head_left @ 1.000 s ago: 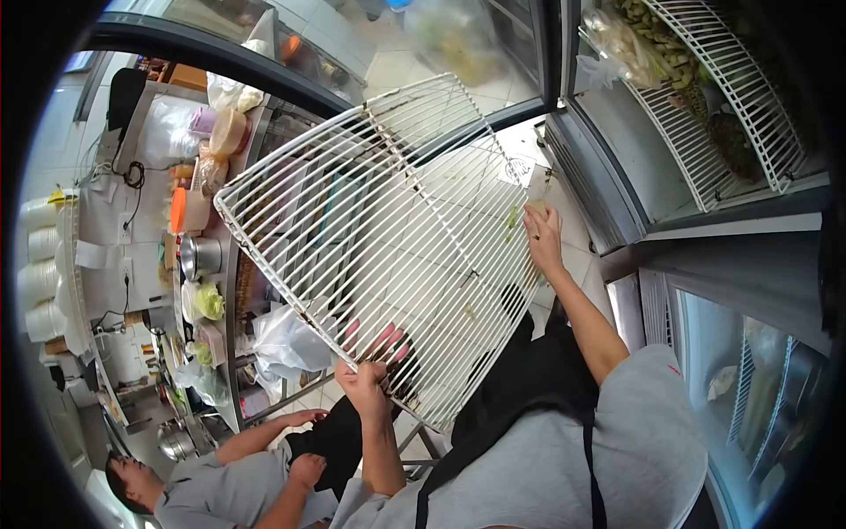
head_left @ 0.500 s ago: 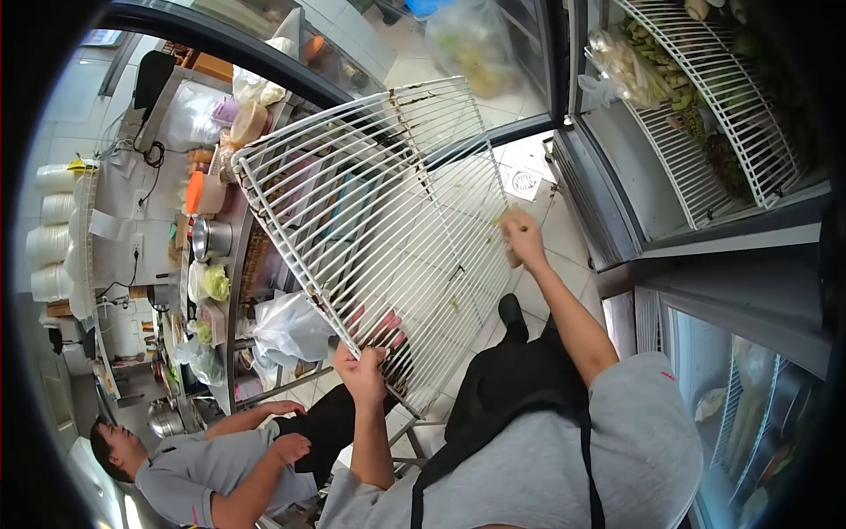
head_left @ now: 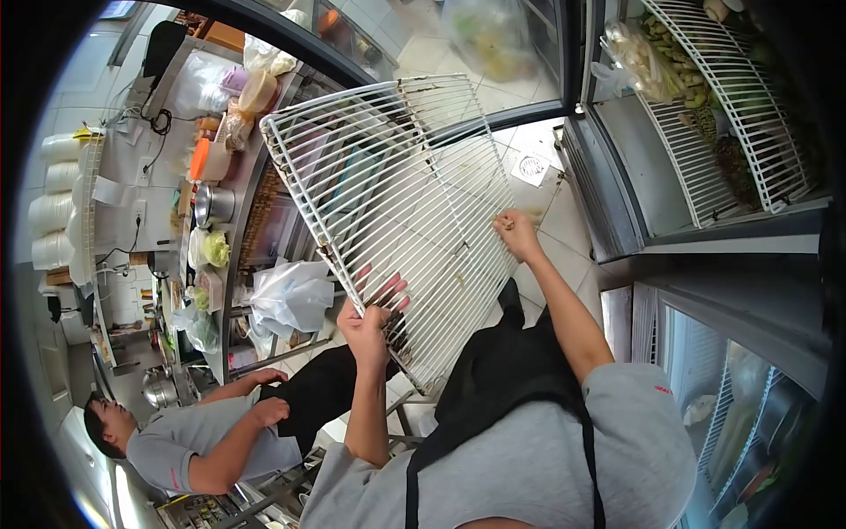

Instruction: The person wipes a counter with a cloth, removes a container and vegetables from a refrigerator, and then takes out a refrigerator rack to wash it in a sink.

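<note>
A white wire shelf rack (head_left: 414,212) with brown, rusty-looking patches is held up tilted in front of me. My left hand (head_left: 366,324) grips its near left edge, with the thumb on my side and the fingers showing behind the wires. My right hand (head_left: 515,234) is closed in a fist at the rack's right side, against the wires. Beside that fist a small beige bit (head_left: 533,214) shows; I cannot make out what it belongs to. Small yellowish specks cling to the wires.
An open glass door (head_left: 493,53) stands beyond the rack. At right, a fridge holds vegetables on wire shelves (head_left: 723,97). A co-worker (head_left: 211,432) stands at lower left, near a counter with a metal pot (head_left: 214,204) and a white plastic bag (head_left: 289,297). A floor drain (head_left: 530,167) lies ahead.
My right hand has moved slightly up and left along the rack's right side. The rack has shifted slightly in view, with my left hand still on it.
</note>
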### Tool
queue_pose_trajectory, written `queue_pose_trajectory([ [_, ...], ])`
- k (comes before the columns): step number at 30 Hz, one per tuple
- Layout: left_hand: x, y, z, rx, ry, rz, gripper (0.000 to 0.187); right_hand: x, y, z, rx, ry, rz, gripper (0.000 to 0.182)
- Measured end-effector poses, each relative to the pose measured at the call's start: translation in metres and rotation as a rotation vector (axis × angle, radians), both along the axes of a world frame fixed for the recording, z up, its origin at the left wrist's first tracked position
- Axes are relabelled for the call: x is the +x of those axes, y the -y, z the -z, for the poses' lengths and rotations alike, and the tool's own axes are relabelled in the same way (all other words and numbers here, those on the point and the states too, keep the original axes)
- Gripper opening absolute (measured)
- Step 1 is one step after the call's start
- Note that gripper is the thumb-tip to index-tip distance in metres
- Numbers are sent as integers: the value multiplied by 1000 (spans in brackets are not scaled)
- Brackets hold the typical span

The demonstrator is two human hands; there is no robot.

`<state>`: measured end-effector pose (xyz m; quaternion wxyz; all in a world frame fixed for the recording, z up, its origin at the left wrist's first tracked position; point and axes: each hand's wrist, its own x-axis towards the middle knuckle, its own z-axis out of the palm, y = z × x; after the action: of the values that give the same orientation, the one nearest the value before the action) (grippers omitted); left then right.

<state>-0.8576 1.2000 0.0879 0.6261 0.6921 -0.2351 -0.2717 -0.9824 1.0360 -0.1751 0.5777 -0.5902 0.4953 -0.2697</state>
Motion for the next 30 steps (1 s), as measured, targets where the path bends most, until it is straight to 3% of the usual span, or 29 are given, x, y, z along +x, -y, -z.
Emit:
queue_pose_trajectory([
  [5,10,-7,15,59,79,28,42,-4,-24,-29,181,112,-66,22],
  [6,11,-11,15,193,99,4,45,-10,-35,-42,195,169,-91,21],
  [9,1,0,24,-18,-51,21,48,-15,-71,-63,-12,200,-159,18],
  [11,1,5,32,-66,-112,32,52,-12,-80,-84,-287,264,-165,17],
  [18,2,10,49,-27,-144,100,58,-3,-75,-57,-322,198,-113,16],
  [21,3,18,65,2,-151,82,55,0,-66,-31,-362,89,13,17],
  [23,9,24,81,20,-179,73,54,-7,-58,-58,-211,116,89,17],
  [27,5,43,122,6,-252,71,41,1,-54,-110,-376,145,-20,17],
  [30,6,55,162,25,-233,66,28,24,-52,-109,-283,189,-25,21],
])
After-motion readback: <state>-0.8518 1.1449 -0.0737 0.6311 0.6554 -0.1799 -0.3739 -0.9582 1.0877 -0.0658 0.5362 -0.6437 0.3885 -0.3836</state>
